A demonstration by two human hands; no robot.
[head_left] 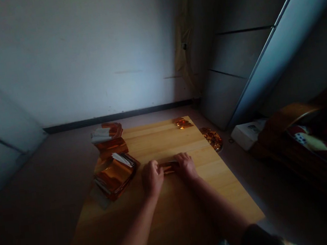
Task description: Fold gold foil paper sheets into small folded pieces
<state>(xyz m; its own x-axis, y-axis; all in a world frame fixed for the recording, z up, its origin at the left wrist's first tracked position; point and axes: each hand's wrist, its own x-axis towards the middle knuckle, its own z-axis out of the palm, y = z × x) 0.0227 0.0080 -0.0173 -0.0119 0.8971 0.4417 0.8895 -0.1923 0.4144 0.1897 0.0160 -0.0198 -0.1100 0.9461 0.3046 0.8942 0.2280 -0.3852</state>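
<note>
The left hand (152,178) and right hand (185,166) pinch both ends of a gold foil strip (169,167), pressing it flat and even on the counter (166,146).

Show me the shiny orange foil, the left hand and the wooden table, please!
Orange foil strip (169,168), head view, on its middle between the hands.
Left hand (152,178), head view, on the back of the hand.
Wooden table (160,144), head view, on its bare top beyond the hands.
</note>
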